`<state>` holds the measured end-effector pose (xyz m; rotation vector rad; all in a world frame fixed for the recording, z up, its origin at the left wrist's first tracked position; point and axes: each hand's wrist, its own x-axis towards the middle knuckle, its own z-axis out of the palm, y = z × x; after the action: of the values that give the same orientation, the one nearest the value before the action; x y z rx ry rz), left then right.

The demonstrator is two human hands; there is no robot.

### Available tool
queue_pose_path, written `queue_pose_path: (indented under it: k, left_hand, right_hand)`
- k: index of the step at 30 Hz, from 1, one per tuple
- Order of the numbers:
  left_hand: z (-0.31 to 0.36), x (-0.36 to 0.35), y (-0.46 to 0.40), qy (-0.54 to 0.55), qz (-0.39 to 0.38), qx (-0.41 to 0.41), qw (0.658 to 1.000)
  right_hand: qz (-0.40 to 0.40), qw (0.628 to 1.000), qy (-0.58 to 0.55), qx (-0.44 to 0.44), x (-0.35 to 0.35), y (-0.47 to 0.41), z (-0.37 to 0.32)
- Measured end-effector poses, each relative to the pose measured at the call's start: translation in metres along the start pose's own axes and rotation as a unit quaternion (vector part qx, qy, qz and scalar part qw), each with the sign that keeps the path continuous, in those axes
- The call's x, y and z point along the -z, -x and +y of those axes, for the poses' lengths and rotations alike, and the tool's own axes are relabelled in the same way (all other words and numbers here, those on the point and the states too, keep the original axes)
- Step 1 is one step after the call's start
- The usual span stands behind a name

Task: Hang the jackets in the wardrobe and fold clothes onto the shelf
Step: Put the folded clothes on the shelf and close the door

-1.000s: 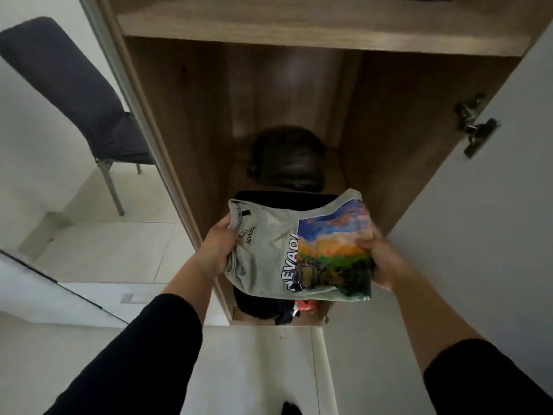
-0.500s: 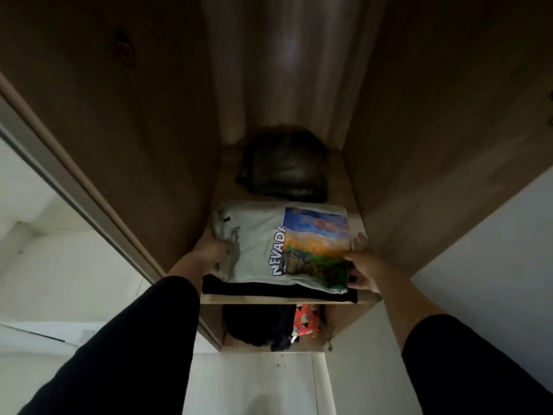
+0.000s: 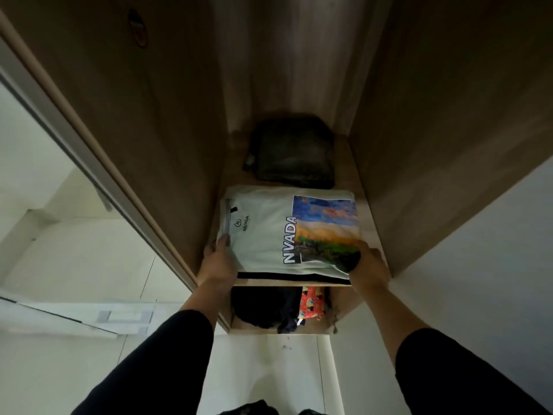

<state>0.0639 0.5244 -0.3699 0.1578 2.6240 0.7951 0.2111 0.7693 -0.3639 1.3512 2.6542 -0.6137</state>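
Observation:
A folded pale T-shirt [image 3: 266, 232] with a colourful landscape print and dark lettering lies flat on a folded black garment [image 3: 287, 276] at the front of the wooden shelf [image 3: 369, 223]. My left hand [image 3: 218, 262] grips the shirt's near left corner, thumb on top. Over at the near right corner my right hand [image 3: 369, 265] holds the printed edge, fingers partly under the cloth. Both forearms wear black sleeves.
A dark folded bundle [image 3: 291, 151] sits at the back of the shelf. Below the shelf lie dark clothes [image 3: 263, 307] and a red patterned item [image 3: 311, 301]. Wooden wardrobe walls close in on both sides; a white door [image 3: 478, 265] stands at the right.
The shirt went from being held in the air in front of the wardrobe down onto the black garment on the shelf, and now lies flatter. My head moved closer in.

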Motion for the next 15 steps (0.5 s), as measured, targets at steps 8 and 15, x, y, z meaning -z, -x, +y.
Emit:
queue_pose_path:
  k: [8,15]
  left_hand:
    - [-0.001,0.043,0.058,-0.033,-0.118,-0.028,0.992]
    - [0.036,0.090,0.125,-0.022,-0.113,-0.133,0.984]
  right_hand:
    - [-0.057,0.998,0.029,0.013,0.040,0.055,0.012]
    - [0.046,0.998,-0.017,0.036,0.115,0.123,0.007]
